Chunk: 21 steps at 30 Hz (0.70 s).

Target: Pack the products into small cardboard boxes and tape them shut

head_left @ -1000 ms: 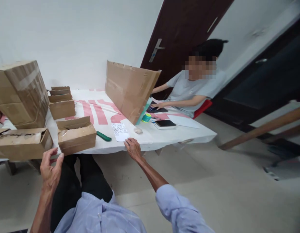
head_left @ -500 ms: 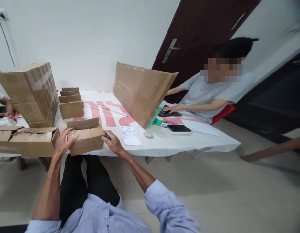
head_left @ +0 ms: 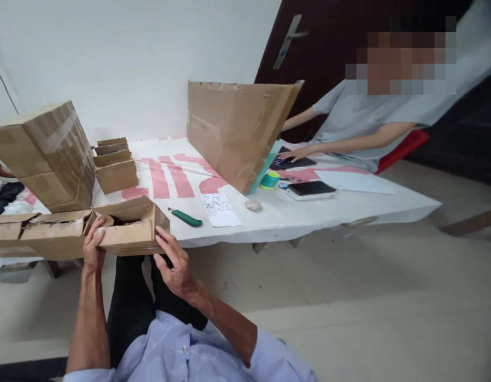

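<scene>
Box (head_left: 128,242) sits at the table's (head_left: 277,220) edge, open side up. The left hand (head_left: 93,247) grips one end and the right hand (head_left: 177,267), fingers loosely spread, touches the other, maybe to keep it steady.

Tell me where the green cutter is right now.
In the head view, the green cutter lies left of centre on the table, between the open box by the right hand and the printed white sheet.
</scene>
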Each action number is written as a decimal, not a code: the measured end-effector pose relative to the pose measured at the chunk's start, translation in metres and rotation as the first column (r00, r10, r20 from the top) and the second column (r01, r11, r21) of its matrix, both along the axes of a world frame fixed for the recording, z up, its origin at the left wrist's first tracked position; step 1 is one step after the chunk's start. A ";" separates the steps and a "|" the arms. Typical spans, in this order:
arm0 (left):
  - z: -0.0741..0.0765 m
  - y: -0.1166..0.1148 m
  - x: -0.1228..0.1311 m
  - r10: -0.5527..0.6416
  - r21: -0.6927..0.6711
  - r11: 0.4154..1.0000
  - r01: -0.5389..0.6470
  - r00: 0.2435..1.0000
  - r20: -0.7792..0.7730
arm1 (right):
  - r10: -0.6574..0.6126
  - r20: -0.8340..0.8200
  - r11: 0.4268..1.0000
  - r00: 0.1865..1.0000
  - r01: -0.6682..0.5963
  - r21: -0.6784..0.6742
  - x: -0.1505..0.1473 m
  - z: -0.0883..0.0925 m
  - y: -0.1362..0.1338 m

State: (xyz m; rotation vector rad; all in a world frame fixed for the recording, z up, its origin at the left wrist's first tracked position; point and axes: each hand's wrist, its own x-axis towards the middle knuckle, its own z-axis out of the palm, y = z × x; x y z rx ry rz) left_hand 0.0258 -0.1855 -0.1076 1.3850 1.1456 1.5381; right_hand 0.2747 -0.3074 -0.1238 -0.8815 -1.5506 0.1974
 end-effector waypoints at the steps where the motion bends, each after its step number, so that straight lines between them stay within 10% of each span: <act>1: -0.001 -0.001 -0.001 0.012 -0.006 1.000 -0.012 1.000 -0.012 | 0.008 -0.002 1.000 1.000 -0.008 0.007 -0.004 0.002 -0.001; 12: -0.013 0.001 -0.007 0.095 0.014 0.995 -0.094 0.992 -0.081 | -0.038 -0.123 0.998 0.992 0.044 0.048 -0.014 0.011 0.005; 21: 0.011 -0.002 0.023 -0.018 0.004 1.000 0.021 0.934 -0.357 | -0.123 -0.200 0.979 0.972 0.085 -0.185 0.048 -0.019 0.047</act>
